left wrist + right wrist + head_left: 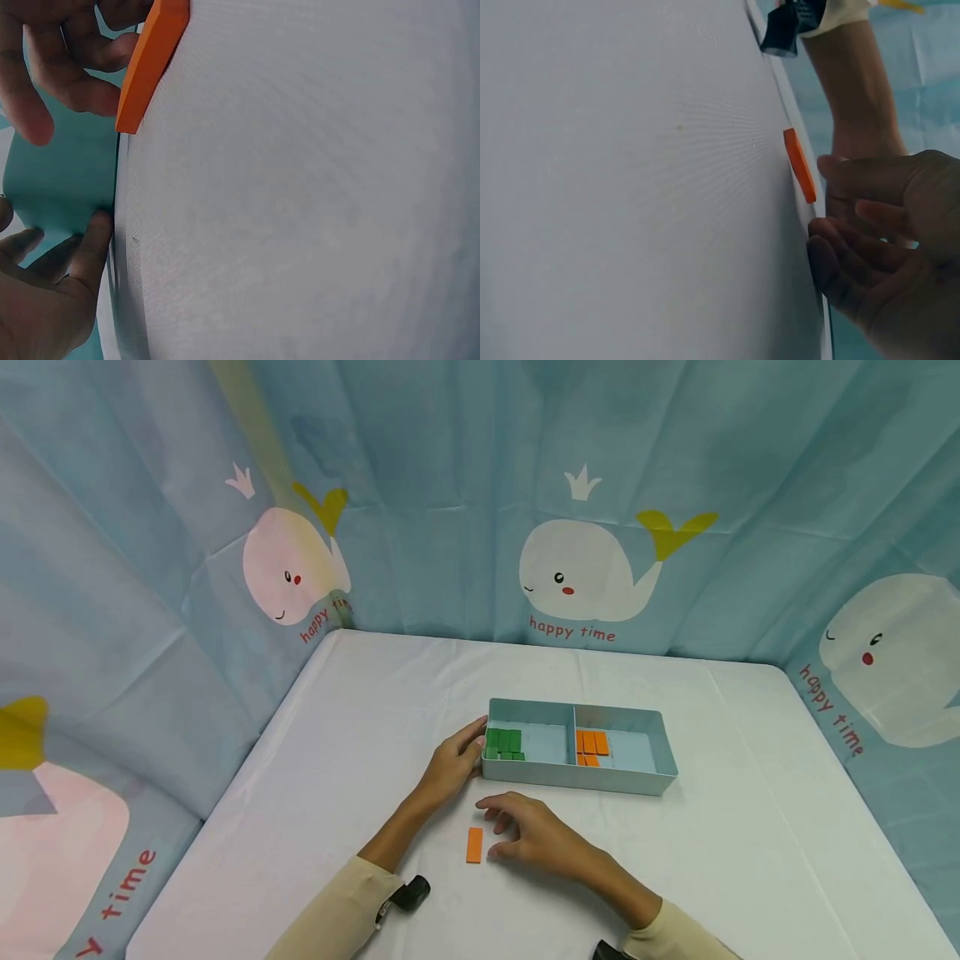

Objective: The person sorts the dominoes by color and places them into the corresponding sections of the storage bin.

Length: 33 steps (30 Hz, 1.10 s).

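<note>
A blue-grey divided box (577, 781) stands on the white table, green tiles (504, 741) in its left compartment and orange tiles (594, 743) in its right one. At the box's left end my left hand (450, 767) rests its fingers against the outer wall, as the left wrist view also shows. A single orange tile (474, 845) lies on the cloth in front of the box. Just right of that tile is my right hand (536, 835), thumb and fingers apart with nothing between them. In the right wrist view the loose tile (800, 166) appears beside the thumb.
White cloth covers the table (750, 860). Blue curtains (450, 460) printed with whales surround its back and sides. A black wrist camera (411, 894) sits by the left sleeve, and another (609, 950) by the right sleeve.
</note>
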{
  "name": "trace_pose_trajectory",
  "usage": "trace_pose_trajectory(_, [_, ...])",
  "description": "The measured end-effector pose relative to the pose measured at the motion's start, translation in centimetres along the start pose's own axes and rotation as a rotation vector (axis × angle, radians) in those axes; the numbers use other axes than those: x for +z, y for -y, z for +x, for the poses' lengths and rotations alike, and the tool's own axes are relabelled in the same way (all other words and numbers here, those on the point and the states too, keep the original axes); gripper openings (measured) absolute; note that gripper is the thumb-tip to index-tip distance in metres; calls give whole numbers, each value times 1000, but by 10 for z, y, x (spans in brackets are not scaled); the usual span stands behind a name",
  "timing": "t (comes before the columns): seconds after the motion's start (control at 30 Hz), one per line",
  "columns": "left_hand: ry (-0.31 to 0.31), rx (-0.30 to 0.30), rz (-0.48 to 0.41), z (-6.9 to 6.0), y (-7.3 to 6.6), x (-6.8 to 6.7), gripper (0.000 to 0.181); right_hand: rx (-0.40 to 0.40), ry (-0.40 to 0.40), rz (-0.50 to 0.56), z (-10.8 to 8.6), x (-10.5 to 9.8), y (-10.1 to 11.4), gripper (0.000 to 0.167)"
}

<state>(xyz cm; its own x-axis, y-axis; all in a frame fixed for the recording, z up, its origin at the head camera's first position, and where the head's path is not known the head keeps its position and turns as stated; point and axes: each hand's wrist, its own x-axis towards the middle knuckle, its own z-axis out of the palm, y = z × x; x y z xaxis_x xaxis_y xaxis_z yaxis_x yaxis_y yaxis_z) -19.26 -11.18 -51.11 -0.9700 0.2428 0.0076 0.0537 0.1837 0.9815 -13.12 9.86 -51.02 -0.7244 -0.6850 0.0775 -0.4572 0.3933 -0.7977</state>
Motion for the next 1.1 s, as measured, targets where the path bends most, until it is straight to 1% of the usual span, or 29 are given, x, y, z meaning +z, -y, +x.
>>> trace_pose_trajectory(0.2, [-2, -8, 2, -1, -1, 0, 53, -5, 28, -35, 3, 4, 3, 62])
trace_pose_trajectory(0.37, [10, -13, 1, -1, -3, -1, 54, 1, 44, -60, 6, 7, 6, 62])
trace_pose_trajectory(0.5, [13, -13, -8, -1, -2, -1, 54, 17, 60, -115, 7, 11, 9, 63])
trace_pose_trajectory(0.7, [12, -5, -20, -1, 0, 0, 54, 2, 54, -196, 7, 14, 12, 62])
trace_pose_trajectory(0.97, [-2, 1, -42, -1, -2, 0, 53, -9, 53, -222, 6, 15, 14, 62])
trace_pose_trajectory(1.1, [-5, -1, -21, -1, -1, 0, 53, -17, 56, -227, 6, 15, 14, 62])
